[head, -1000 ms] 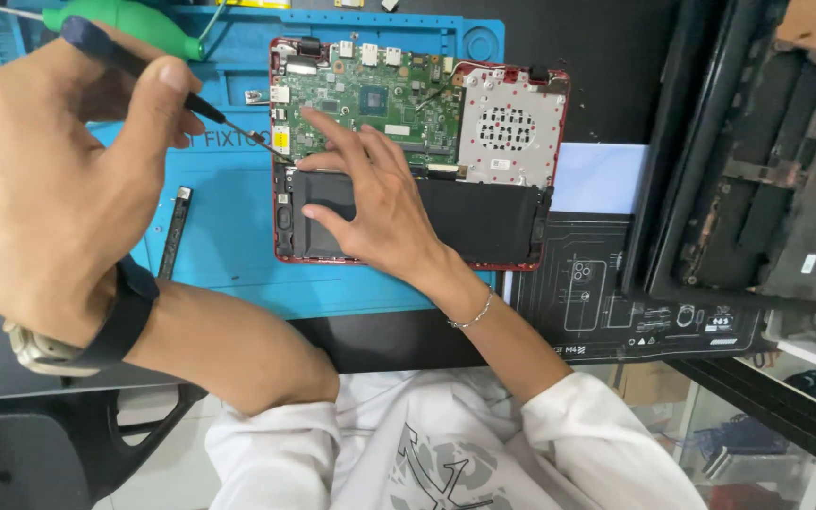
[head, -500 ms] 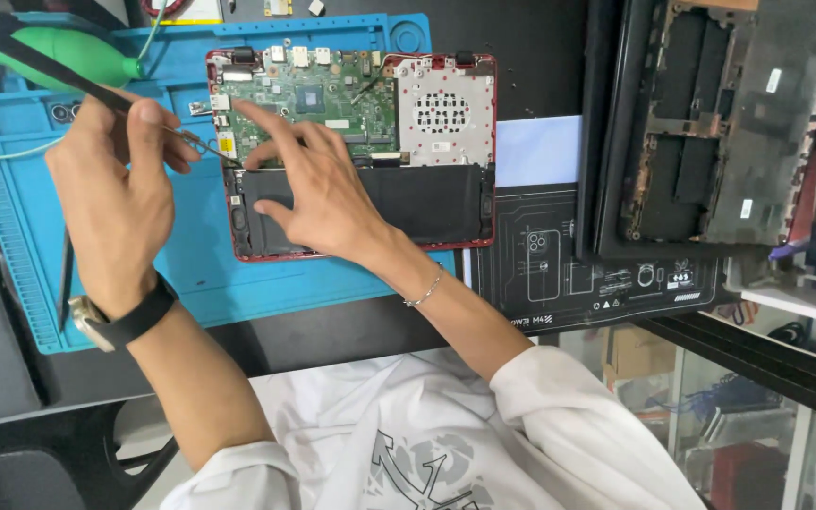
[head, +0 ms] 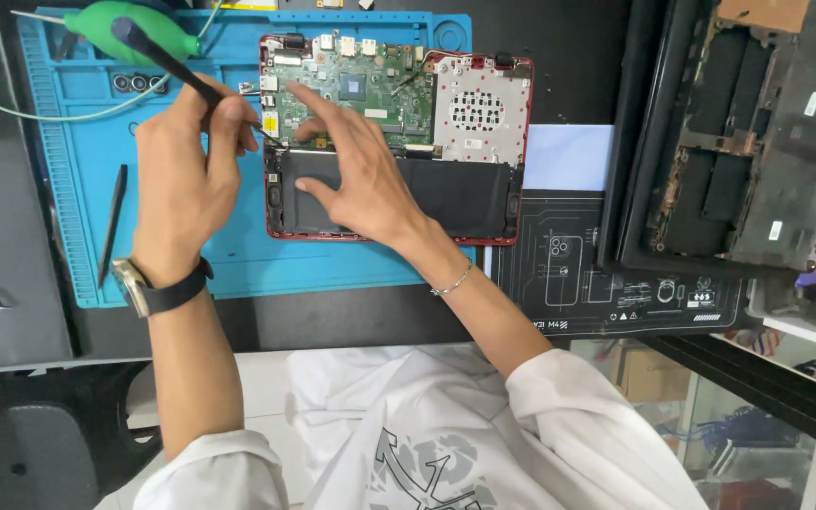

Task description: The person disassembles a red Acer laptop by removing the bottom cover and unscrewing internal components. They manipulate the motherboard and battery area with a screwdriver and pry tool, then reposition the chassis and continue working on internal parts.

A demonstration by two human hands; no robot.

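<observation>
An opened red laptop base [head: 519,151] lies on a blue work mat [head: 77,170], showing a green circuit board [head: 361,76], a perforated silver plate [head: 479,109] and a black battery [head: 455,198]. My left hand [head: 186,179] grips a dark screwdriver [head: 167,64], its tip at the board's left edge near the battery's top corner. My right hand [head: 356,170] rests flat on the battery with fingers spread, the index finger reaching up onto the circuit board.
A green air blower [head: 101,24] sits at the mat's top left and a black pry tool [head: 110,222] lies on the mat's left part. A second dismantled black laptop shell [head: 748,142] is at the right, beside a dark printed mat [head: 616,283].
The view shifted. My left hand lowered toward the laptop, bringing the screwdriver tip to the board's left edge. My right hand stays on the battery.
</observation>
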